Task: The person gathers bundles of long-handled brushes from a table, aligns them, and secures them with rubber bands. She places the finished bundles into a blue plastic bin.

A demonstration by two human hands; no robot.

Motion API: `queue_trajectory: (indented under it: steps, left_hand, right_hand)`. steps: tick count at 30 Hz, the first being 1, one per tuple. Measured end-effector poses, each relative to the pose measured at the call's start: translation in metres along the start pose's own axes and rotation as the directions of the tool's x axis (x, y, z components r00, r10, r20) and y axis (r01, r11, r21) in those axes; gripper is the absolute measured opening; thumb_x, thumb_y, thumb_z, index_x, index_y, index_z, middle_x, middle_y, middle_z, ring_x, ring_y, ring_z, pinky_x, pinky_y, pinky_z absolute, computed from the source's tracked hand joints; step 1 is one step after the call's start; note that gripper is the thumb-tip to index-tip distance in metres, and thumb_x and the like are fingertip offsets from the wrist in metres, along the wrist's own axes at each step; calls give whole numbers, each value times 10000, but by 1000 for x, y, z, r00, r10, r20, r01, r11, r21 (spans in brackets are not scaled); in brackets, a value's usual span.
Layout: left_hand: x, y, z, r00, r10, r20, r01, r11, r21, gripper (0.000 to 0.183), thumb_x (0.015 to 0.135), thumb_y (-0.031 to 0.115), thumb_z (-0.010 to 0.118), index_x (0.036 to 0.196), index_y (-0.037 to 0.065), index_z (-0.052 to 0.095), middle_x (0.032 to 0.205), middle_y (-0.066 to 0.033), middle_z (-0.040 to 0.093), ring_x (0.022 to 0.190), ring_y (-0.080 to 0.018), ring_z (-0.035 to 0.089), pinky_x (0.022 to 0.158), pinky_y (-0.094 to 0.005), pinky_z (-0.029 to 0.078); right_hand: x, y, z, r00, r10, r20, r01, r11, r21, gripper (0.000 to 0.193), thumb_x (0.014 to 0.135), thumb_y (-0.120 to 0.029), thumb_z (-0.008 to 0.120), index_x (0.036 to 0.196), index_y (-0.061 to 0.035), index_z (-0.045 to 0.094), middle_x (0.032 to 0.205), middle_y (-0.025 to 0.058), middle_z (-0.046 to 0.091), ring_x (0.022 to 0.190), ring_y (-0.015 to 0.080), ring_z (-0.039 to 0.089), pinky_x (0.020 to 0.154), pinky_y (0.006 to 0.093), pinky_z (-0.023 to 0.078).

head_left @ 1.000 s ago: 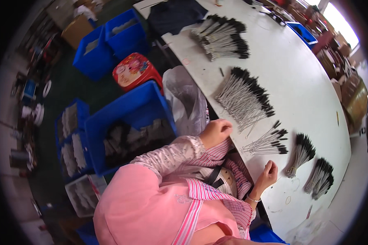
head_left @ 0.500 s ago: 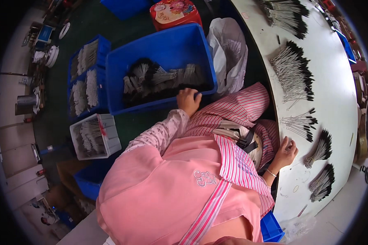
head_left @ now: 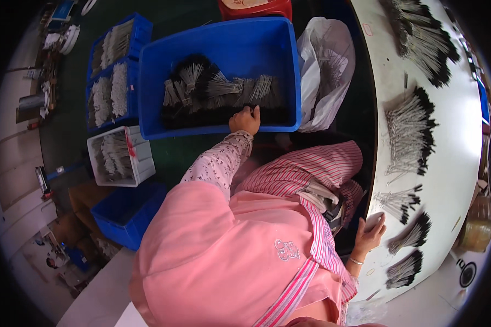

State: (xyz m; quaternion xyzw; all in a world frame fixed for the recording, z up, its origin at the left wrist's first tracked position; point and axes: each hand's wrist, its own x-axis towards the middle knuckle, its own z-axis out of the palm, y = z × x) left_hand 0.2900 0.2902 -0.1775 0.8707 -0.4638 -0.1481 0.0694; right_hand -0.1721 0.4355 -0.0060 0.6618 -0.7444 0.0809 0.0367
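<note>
My left hand is at the near rim of a large blue bin, its fingers curled inward over the wall. Their tips meet the dark bristles inside, and what they grip, if anything, is hidden. Bundles of thin wire brushes with black bristles lie in that bin, pale stems upward. At the right, my right hand is over the edge of the white table, thumb and fingers apart, with nothing visible in it. Closest to it is a small loose spread of black-tipped brushes.
Along the table lie more brush piles, a big one among them. A white plastic bag stands between bin and table. Left of the bin are blue crates of pale pieces, a grey crate and another blue bin. A red stool is beyond.
The view has shifted. My left hand has moved from the bin's rim slightly further in, its fingers more curled. My right hand stays by the table edge near the small brushes.
</note>
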Motion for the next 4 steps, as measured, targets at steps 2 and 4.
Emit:
queue_trajectory:
  steps: [2, 4]
  left_hand:
    - [-1, -2, 4, 1000, 16, 1, -16, 1000, 17, 437, 898, 495, 462, 901, 102, 653, 788, -177, 679, 801, -360, 662, 743, -489, 499]
    - [4, -7, 11, 1000, 25, -12, -25, 1000, 10, 459, 870, 527, 494, 936, 105, 664, 789, -171, 682, 792, -358, 666, 745, -505, 494]
  right_hand:
    - [-5, 3, 4, 1000, 17, 6, -17, 1000, -5, 778, 772, -536, 690, 1343, -62, 457, 1024, 155, 568, 802, 354, 615, 629, 410, 511]
    - [-8, 13, 9, 997, 58, 41, -60, 998, 32, 791, 765, -543, 698, 1353, -74, 454, 1049, 148, 582, 806, 335, 627, 617, 418, 517]
